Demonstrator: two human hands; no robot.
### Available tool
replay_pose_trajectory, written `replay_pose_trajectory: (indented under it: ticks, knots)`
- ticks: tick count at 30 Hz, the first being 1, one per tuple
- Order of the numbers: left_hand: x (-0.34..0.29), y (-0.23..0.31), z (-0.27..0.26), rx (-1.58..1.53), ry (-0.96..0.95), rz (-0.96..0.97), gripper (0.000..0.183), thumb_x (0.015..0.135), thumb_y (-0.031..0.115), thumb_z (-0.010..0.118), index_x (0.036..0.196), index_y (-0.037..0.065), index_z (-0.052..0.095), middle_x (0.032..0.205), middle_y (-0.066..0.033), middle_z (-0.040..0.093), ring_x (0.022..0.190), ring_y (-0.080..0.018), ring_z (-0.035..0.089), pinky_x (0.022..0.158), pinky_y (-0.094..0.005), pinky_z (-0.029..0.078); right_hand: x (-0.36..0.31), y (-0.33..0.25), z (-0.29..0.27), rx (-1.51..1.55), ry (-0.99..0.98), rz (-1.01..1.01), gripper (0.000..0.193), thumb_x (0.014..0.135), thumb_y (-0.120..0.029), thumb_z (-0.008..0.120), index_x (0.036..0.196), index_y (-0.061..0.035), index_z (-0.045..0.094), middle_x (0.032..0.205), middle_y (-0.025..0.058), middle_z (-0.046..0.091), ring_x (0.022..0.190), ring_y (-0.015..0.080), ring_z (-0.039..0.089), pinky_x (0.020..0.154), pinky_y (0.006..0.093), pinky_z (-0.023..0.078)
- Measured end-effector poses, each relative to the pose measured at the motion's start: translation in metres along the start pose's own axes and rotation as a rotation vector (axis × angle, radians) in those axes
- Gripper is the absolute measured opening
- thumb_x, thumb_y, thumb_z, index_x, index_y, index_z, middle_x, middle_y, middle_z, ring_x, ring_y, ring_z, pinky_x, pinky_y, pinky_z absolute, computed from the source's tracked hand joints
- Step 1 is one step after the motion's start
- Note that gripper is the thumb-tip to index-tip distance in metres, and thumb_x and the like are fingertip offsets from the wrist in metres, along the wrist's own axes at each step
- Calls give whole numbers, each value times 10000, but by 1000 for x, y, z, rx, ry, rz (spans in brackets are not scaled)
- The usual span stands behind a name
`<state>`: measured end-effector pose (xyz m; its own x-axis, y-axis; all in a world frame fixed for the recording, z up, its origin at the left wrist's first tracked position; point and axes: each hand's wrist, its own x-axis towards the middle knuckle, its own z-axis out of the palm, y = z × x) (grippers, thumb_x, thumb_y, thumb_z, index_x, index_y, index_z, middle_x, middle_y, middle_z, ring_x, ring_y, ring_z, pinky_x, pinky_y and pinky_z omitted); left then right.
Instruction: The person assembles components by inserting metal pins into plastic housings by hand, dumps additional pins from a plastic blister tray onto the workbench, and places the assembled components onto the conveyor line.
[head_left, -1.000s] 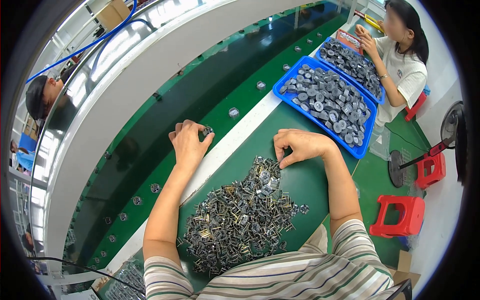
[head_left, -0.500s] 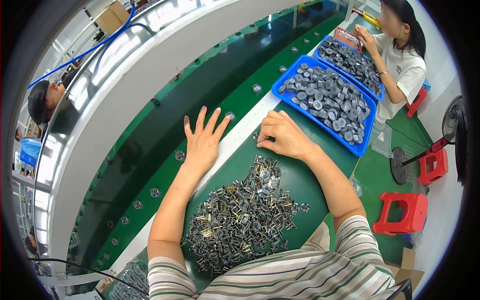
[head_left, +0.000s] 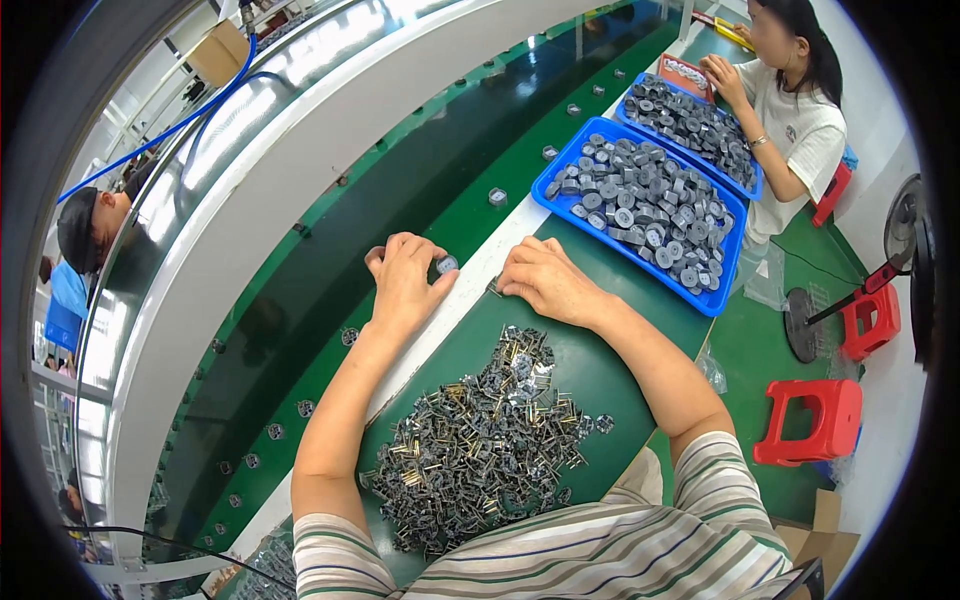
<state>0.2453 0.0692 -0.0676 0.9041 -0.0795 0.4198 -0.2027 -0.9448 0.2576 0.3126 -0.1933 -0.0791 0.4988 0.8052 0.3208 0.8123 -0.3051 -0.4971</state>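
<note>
Over the edge of the green belt my left hand point(head_left: 404, 285) has its fingers curled, and a small round grey part point(head_left: 446, 265) sits between thumb and forefinger. To its right, above the green worktop, my right hand point(head_left: 548, 281) pinches a small dark part with metal pins point(head_left: 494, 287); my fingertips partly cover it. Below both hands lies a heap of small dark pinned parts point(head_left: 475, 450), several showing brass-coloured prongs. A few loose ones rest at the heap's right side.
Two blue trays hold many round grey parts: a nearer tray point(head_left: 722, 300) and a farther tray point(head_left: 757, 190), with a co-worker point(head_left: 800, 120) beside it. Spaced round parts point(head_left: 498, 197) lie along the belt point(head_left: 330, 270). A red stool point(head_left: 815, 420) and a fan point(head_left: 905, 240) stand right.
My left hand went from spread fingers to closing around the round grey part. My right hand moved slightly left and down, still pinching its pinned part. Belt parts shifted down and left.
</note>
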Motion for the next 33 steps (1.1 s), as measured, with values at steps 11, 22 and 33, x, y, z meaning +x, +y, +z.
replay_pose_trajectory:
  ticks: [11,22,33]
  knots:
    - [-87,-7,-40,-304,145,-233,303,801,143,888,1053,58,743,1068,-73,747,1031,-235,692,945,-389,490,15,-7,19,153,193,-149,186,907,-4,711,1078,-72,741,1080,92,661,1121,299,606,962,429,487]
    - [-34,47,11,-474,248,-45,282,820,167,872,1053,81,737,1002,-55,718,895,-219,713,831,-379,509,5,-11,1,172,118,416,142,867,-115,765,880,22,732,883,140,694,788,294,696,726,414,554]
    - [-24,44,29,-762,-63,-63,281,832,68,844,1094,18,753,980,-41,679,808,-124,567,751,-267,499,-12,20,-27,150,-63,141,239,931,16,664,1132,-79,753,993,116,645,1033,307,627,903,431,507]
